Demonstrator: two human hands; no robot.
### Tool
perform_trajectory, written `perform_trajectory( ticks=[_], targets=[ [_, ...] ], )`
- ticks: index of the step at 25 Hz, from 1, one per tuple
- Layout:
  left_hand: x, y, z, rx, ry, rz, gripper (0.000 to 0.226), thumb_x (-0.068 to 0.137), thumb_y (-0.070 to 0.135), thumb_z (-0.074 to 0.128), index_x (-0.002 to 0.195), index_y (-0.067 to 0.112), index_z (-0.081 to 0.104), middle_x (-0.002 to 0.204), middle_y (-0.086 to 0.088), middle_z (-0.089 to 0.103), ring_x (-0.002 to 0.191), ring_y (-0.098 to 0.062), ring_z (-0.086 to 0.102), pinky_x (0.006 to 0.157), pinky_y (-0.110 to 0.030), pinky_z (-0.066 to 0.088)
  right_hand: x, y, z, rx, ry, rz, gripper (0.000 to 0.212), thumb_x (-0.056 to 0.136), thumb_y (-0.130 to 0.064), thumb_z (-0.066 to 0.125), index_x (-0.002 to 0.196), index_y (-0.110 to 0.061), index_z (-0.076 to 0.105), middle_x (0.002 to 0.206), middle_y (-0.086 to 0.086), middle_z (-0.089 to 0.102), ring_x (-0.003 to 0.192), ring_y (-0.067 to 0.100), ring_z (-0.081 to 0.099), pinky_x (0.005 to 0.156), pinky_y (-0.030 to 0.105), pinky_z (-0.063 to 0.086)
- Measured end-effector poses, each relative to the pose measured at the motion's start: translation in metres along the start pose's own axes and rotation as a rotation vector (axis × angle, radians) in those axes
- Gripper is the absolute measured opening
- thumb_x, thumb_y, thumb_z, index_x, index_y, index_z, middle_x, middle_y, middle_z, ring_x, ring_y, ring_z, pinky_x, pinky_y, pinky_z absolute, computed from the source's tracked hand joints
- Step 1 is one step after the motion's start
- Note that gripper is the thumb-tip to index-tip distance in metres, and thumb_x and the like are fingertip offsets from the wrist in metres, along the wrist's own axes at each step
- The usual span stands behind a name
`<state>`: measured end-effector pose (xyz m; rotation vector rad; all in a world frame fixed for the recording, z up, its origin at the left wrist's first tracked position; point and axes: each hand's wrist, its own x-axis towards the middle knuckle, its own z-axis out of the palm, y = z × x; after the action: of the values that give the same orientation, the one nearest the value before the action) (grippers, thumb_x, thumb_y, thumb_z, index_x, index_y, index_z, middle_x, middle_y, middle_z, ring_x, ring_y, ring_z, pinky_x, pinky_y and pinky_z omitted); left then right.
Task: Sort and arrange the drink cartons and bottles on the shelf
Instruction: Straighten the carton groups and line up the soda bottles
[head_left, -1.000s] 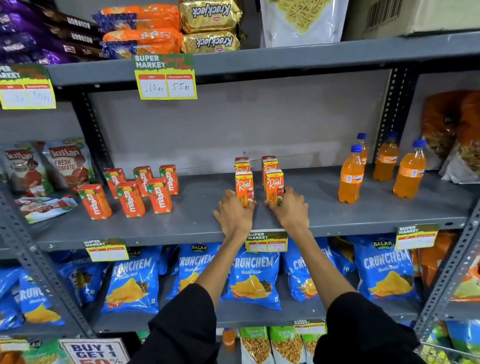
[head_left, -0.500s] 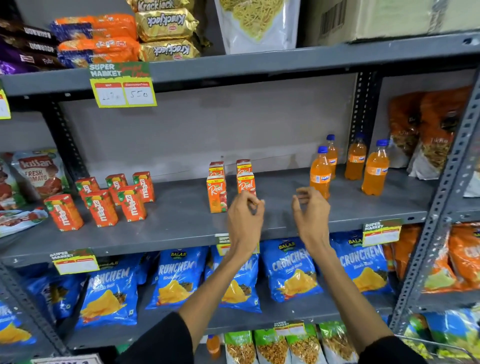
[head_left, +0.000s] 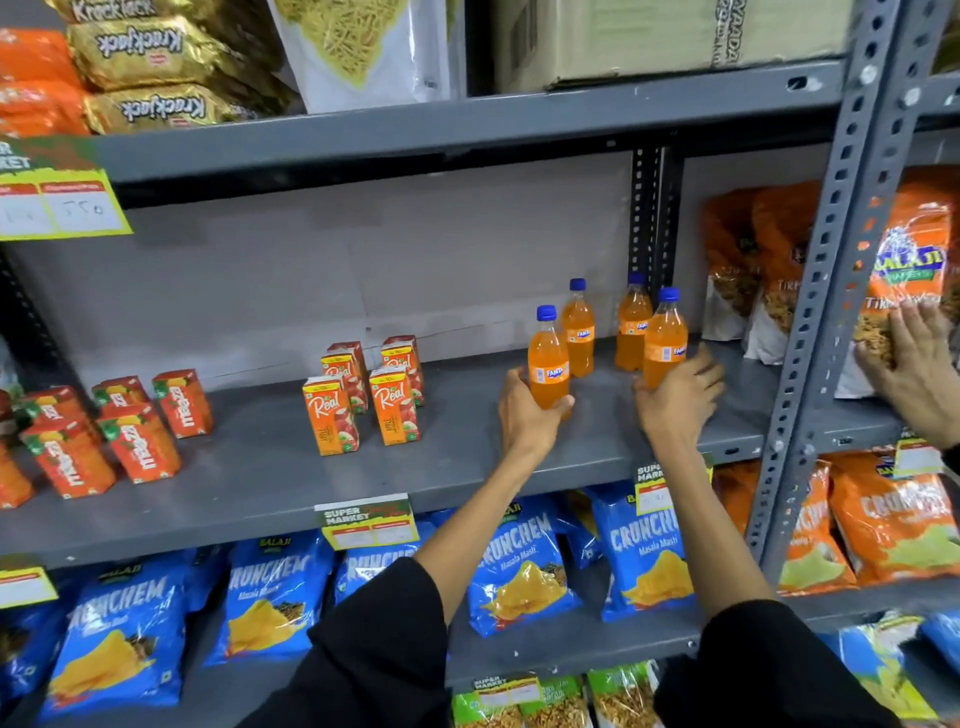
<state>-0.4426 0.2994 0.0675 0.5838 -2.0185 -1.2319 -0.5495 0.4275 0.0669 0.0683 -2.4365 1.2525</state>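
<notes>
Fingers (head_left: 558, 402) of the left hand (head_left: 527, 418) wrap the lower body of the near-left orange Fanta bottle with blue cap (head_left: 548, 364), thumb on the left side, grip closed on it; bottle upright, base at or just above the grey metal shelf (head_left: 270, 467), which of the two I cannot tell.

Right hand (head_left: 675, 402) cups the base of the near-right orange Fanta bottle (head_left: 665, 340). Fingers spread past its right side, palm against the bottle. Whether this grip is closed I cannot tell. Bottle upright.

Bottle count: four, all orange with blue caps, in two rows of two at the right end of the shelf. The two far ones (head_left: 579, 332) stand free, untouched.

Orange Real apple juice cartons (head_left: 332, 415): four, a tight block of two by two, mid-shelf, left of the bottles and apart from them.

Red-orange Maaza cartons (head_left: 143, 441): at least six visible at the left, loosely grouped, some cut off by the frame edge.

A third hand (head_left: 914, 374), another person's, rests flat on an orange Balaji snack bag (head_left: 904, 270) beyond the grey slotted upright (head_left: 831, 291) at far right.
</notes>
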Motion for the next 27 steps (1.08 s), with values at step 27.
perform_trajectory(
  ticks=[27],
  targets=[
    [0.012,0.017,0.067,-0.026,-0.186,-0.013,0.061,0.091,0.021,0.072,0.144,0.012,0.043,0.144,-0.012,0.056,0.132,-0.031,0.054,0.11,-0.048,0.045,0.041,0.041,0.001,0.158,-0.301,-0.169,0.058,0.092,-0.023,0.071,0.139,-0.005,0.041,0.14,0.019,0.056,0.134,0.04,0.05,0.107,0.05,0.042]
  ],
)
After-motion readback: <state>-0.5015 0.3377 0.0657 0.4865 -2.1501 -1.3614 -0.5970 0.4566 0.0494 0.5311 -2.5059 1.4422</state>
